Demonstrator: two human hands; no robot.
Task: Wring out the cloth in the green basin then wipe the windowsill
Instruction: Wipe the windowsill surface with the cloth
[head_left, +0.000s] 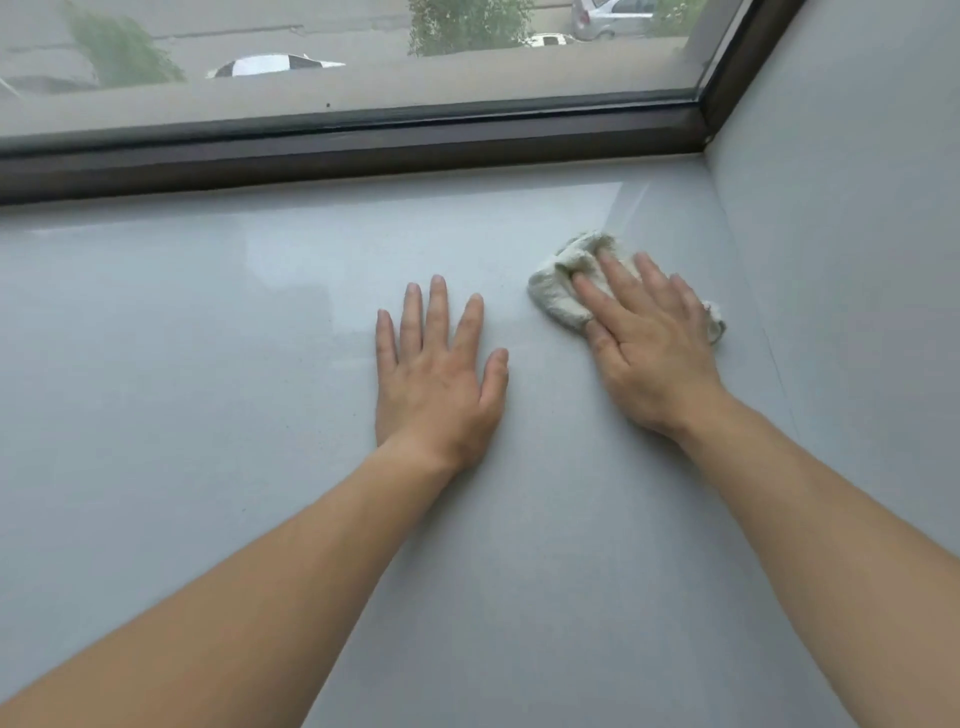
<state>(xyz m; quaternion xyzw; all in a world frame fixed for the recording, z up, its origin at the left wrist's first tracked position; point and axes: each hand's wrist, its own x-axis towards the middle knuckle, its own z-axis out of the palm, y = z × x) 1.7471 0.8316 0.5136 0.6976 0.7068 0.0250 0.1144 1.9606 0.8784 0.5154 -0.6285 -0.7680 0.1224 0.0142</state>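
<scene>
Both hands are lying on the sill (208, 364), a wide, pale grey, glossy surface that is filling most of the view. The right hand (649, 353) is pressing flat on the cloth (561, 291), fingers (618, 275) spread and extended, palm down; it is not clenching the cloth but pinning it under the open palm and fingers. The cloth is whitish and crumpled, and it is sitting toward the sill's far right corner, near the right edge where the sill is meeting the side wall (857, 234). Most of the cloth is bunching out past the fingertips and to the thumb side, while a small piece is poking out from under the little-finger side of the hand.

The left hand (436, 374) is resting just beside the right one, toward the middle of the sill, apart from the cloth. It is lying open and flat, palm down, fingers slightly spread and pointing at the far edge, holding nothing. Both forearms are bare and are reaching in from the near edge.

Along the far edge of the sill a dark frame (363, 150) is running across, turning up at the far right corner. Behind the glass (311, 41), cars and trees are showing, blurred and greyed. The sill is giving off a soft reflection of light left of the left hand. The basin is out of view.
</scene>
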